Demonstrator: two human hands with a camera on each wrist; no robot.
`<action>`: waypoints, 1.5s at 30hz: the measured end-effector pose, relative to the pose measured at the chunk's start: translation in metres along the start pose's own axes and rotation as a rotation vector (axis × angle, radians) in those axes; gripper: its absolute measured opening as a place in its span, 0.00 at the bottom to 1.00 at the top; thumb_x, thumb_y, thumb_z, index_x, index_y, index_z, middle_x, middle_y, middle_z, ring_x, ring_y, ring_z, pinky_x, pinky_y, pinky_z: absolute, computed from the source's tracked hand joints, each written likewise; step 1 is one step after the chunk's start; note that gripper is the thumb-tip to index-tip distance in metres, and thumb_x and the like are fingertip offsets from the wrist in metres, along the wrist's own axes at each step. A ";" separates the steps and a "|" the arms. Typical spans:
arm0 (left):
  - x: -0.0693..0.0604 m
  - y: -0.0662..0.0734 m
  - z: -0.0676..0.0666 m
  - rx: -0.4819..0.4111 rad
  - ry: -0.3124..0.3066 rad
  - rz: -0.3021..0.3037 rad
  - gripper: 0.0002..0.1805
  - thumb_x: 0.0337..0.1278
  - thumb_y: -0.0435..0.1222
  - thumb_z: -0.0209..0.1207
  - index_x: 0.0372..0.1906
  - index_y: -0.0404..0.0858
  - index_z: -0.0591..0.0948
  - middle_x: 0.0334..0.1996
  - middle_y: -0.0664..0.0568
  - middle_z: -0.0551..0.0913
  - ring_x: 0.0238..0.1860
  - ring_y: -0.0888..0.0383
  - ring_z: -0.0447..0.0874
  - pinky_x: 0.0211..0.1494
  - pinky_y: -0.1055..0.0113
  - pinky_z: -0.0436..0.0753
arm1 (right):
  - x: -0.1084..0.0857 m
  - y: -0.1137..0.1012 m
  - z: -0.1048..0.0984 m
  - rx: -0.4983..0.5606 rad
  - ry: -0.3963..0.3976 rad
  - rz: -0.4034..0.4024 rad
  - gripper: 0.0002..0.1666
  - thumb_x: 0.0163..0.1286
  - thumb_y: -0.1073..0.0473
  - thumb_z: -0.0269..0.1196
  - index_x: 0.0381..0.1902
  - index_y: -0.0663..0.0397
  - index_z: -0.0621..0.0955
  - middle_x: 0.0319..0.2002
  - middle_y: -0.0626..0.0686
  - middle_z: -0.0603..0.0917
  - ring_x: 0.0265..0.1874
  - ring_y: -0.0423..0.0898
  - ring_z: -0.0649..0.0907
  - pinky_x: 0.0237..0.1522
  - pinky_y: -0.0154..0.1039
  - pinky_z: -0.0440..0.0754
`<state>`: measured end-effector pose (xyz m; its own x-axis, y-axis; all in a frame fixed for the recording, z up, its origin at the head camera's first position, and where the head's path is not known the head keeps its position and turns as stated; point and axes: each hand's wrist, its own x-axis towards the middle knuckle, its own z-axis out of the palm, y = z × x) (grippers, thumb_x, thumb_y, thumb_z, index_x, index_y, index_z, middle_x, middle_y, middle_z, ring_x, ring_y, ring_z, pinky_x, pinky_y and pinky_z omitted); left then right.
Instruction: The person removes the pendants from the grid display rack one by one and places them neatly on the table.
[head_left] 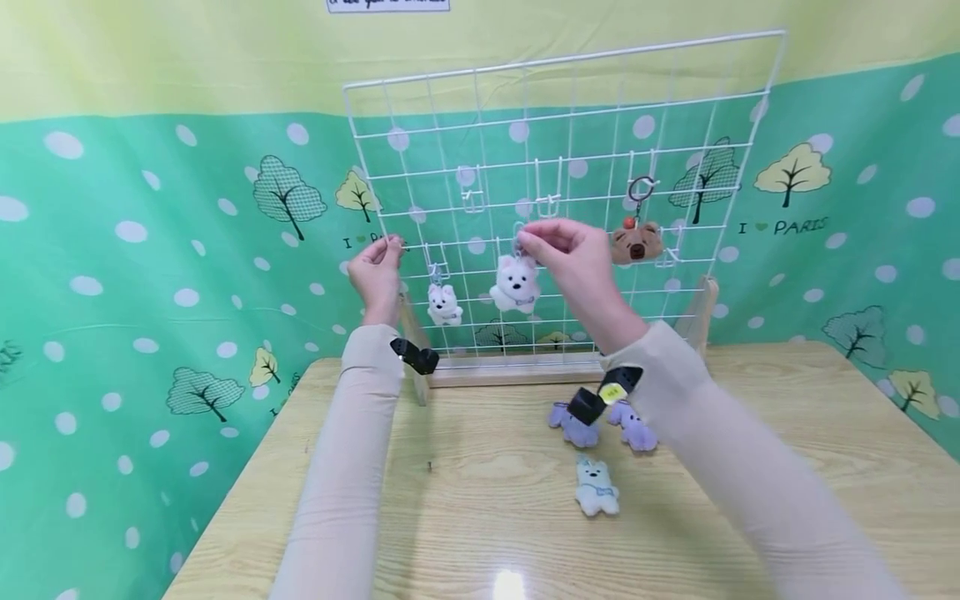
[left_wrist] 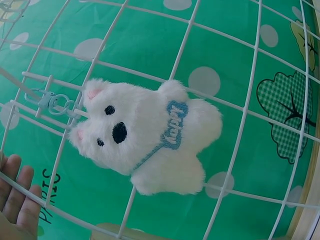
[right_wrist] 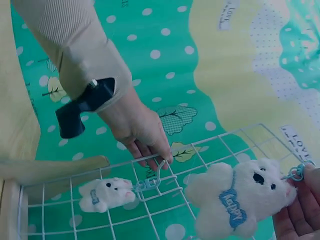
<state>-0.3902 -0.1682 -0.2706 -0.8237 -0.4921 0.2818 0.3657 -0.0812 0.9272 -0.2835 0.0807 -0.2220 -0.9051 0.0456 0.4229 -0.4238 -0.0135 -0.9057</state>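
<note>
My right hand [head_left: 576, 260] pinches the light-blue clasp at the top of a white plush bear keychain [head_left: 516, 286], which hangs in front of the wire grid rack [head_left: 562, 59]. In the right wrist view this keychain [right_wrist: 227, 200] shows a blue lettered patch; fingers [right_wrist: 296, 216] hold its clasp at the right edge. My left hand [head_left: 377, 273] grips the grid's left edge wire, its fingers [left_wrist: 22, 197] partly behind the wire. Just beside it, another white plush keychain [left_wrist: 145, 137] hangs by its clasp from a hook on the grid.
A brown bear-head keychain [head_left: 637, 244] hangs on the grid's right side. Bare hooks [head_left: 548, 202] sit on the middle wires. On the wooden table [head_left: 480, 542] lie two purple plush keychains [head_left: 576, 429], partly covered by the right wrist camera, and another white one [head_left: 597, 488].
</note>
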 end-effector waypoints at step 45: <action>0.000 -0.001 0.001 0.008 0.011 0.018 0.11 0.57 0.38 0.63 0.43 0.39 0.85 0.41 0.50 0.87 0.42 0.60 0.84 0.49 0.74 0.82 | -0.172 0.138 -0.167 -0.208 -0.181 0.198 0.11 0.64 0.72 0.59 0.34 0.51 0.84 0.32 0.37 0.84 0.33 0.32 0.82 0.37 0.23 0.81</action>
<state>-0.3913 -0.1672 -0.2715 -0.8125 -0.5026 0.2954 0.3768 -0.0660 0.9239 -0.1808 0.2380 -0.4251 -0.9685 -0.1155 0.2204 -0.2401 0.2001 -0.9499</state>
